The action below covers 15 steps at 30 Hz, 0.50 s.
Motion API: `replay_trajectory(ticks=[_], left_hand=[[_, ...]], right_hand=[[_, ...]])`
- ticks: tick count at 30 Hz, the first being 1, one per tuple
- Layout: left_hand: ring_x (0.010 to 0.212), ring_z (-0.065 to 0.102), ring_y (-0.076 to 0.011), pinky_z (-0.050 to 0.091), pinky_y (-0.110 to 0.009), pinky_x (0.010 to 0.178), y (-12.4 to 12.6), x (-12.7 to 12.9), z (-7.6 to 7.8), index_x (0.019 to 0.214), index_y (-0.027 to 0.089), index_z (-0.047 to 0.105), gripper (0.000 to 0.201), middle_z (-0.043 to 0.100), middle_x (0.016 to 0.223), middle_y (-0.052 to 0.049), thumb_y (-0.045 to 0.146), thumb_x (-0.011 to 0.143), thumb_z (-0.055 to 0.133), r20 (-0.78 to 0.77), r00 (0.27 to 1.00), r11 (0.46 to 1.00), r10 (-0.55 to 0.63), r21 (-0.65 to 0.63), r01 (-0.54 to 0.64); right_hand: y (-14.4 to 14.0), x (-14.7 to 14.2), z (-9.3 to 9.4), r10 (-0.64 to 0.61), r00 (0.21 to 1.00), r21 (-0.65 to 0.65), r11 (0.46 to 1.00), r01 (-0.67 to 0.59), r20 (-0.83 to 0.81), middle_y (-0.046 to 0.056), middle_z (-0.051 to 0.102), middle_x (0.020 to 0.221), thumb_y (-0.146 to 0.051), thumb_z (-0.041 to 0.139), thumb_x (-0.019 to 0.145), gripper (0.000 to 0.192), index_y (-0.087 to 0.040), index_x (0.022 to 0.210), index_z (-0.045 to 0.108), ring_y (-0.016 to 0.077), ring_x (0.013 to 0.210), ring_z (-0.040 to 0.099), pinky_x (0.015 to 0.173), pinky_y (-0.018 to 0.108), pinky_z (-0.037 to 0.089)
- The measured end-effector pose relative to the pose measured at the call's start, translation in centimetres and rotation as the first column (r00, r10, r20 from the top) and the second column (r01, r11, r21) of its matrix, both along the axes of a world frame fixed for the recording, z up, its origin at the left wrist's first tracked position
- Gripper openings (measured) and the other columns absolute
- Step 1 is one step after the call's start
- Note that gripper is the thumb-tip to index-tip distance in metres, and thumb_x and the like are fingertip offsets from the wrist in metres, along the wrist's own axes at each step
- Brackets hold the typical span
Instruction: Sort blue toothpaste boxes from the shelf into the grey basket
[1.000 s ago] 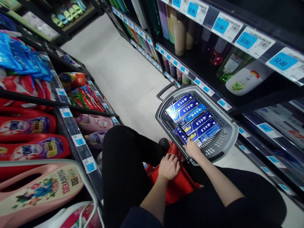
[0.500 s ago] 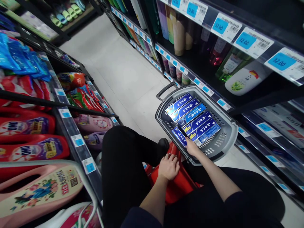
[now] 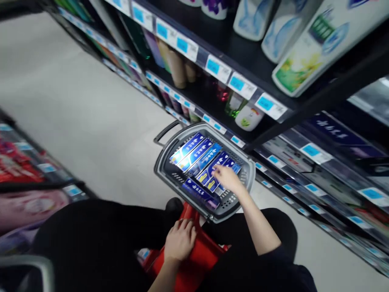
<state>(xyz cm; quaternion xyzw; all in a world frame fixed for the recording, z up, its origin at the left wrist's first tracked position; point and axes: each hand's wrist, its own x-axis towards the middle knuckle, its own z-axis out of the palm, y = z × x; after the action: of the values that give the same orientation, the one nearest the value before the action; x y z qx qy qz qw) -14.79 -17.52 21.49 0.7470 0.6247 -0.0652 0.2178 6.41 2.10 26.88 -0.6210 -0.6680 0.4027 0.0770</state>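
Note:
A grey basket [image 3: 249, 170] with a black rim stands on the floor by the right shelf. Inside, several blue toothpaste boxes [image 3: 194, 158] lie side by side in a row. Another dark blue toothpaste box [image 3: 199, 190] lies crosswise along the basket's near side. My right hand [image 3: 226, 177] is over the right end of the row, fingers bent and partly apart, fingertips at the boxes; nothing shows in its grasp, and slight blur hides exact contact. My left hand [image 3: 181, 239] rests on a red plastic object [image 3: 200, 253] between my legs, its fingers draped over the surface.
On the right, shelves with price tags [image 3: 219, 67] hold bottles [image 3: 313, 52] and boxes [image 3: 331, 129]. The left shelf carries red packets [image 3: 18, 162] and pink bottles [image 3: 33, 205]. Pale floor [image 3: 100, 121] runs between them. A grey metal rail [image 3: 39, 263] curves at the lower left.
The view has swung right. My right hand has left the crosswise box at the near side and moved over the row's right end. My left hand stays on the red object.

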Motion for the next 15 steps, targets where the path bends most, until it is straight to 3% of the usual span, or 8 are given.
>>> replay_trajectory(ticks=[2,4,5,6,7,9,12,15], left_hand=[[0.104,0.06,-0.0287,0.049,-0.041,0.088,0.0,-0.4,-0.7,0.102,0.022,0.071,0.034,0.07,0.111,-0.004,0.029,0.091,0.039,-0.008,1.0,0.999,-0.014,0.034,0.015],[0.104,0.06,-0.029,0.05,-0.041,0.086,-0.1,-0.7,-1.4,0.102,0.023,0.072,0.035,0.071,0.111,-0.004,0.03,0.09,0.04,-0.004,1.0,0.998,-0.026,0.056,0.026],[0.105,0.06,-0.0292,0.051,-0.041,0.086,-0.2,-0.9,-1.7,0.102,0.023,0.072,0.036,0.071,0.111,-0.004,0.031,0.089,0.04,0.0,1.0,0.997,-0.031,0.064,0.031],[0.105,0.061,-0.0294,0.051,-0.041,0.086,-0.2,-1.0,-1.9,0.103,0.022,0.072,0.037,0.071,0.112,-0.005,0.032,0.089,0.039,0.004,0.999,0.997,-0.035,0.069,0.035],[0.105,0.061,-0.0297,0.051,-0.041,0.086,-0.3,-1.1,-2.1,0.103,0.022,0.072,0.038,0.071,0.112,-0.005,0.032,0.09,0.039,0.006,0.999,0.997,-0.037,0.071,0.037],[0.105,0.06,-0.0304,0.051,-0.042,0.086,-0.3,-1.1,-2.2,0.104,0.021,0.072,0.039,0.071,0.112,-0.005,0.033,0.09,0.038,0.008,0.999,0.997,-0.035,0.069,0.034],[0.104,0.061,-0.0305,0.05,-0.042,0.086,-0.1,-0.7,-1.5,0.103,0.021,0.072,0.038,0.071,0.111,-0.006,0.031,0.09,0.038,0.009,1.0,0.998,-0.027,0.05,0.026],[0.104,0.06,-0.0298,0.05,-0.041,0.085,0.0,-0.1,-0.4,0.101,0.022,0.072,0.036,0.071,0.111,-0.006,0.028,0.09,0.039,0.012,1.0,0.999,-0.011,0.034,0.011]], right_hand=[[1.6,4.7,4.6,-0.293,0.955,0.3,0.915,0.27,0.035,0.01,0.068,0.105,-0.036,0.038,0.094,0.036,-0.016,0.117,0.057,0.0209,0.094,0.062,0.088,0.036,0.045],[2.1,9.9,9.0,-0.61,0.792,0.674,0.593,0.441,0.019,0.013,0.065,0.101,-0.037,0.039,0.092,0.034,-0.014,0.108,0.058,0.023,0.09,0.06,0.086,0.04,0.045],[2.2,12.5,10.8,-0.695,0.718,0.784,0.468,0.408,0.041,0.014,0.063,0.1,-0.036,0.041,0.09,0.032,-0.014,0.106,0.058,0.0259,0.093,0.058,0.088,0.044,0.043],[2.3,15.0,12.3,-0.761,0.642,0.854,0.391,0.345,0.089,0.017,0.061,0.103,-0.035,0.045,0.088,0.033,-0.013,0.107,0.058,0.0299,0.1,0.055,0.09,0.048,0.04],[2.4,17.3,13.5,-0.805,0.572,0.883,0.374,0.283,0.158,0.021,0.058,0.108,-0.035,0.049,0.085,0.036,-0.01,0.111,0.056,0.0337,0.107,0.051,0.093,0.052,0.037],[3.1,21.0,15.2,-0.811,0.476,0.843,0.488,0.228,0.341,0.027,0.054,0.116,-0.036,0.058,0.08,0.051,-0.005,0.119,0.052,0.0399,0.115,0.046,0.093,0.056,0.034],[4.6,24.4,16.7,-0.701,0.431,0.68,0.695,0.234,0.568,0.03,0.051,0.125,-0.04,0.065,0.076,0.064,-0.007,0.127,0.047,0.0422,0.119,0.045,0.091,0.054,0.034],[5.4,26.0,17.7,-0.639,0.414,0.611,0.761,0.218,0.648,0.03,0.05,0.132,-0.046,0.068,0.077,0.067,-0.012,0.131,0.047,0.0388,0.124,0.046,0.089,0.05,0.037]])
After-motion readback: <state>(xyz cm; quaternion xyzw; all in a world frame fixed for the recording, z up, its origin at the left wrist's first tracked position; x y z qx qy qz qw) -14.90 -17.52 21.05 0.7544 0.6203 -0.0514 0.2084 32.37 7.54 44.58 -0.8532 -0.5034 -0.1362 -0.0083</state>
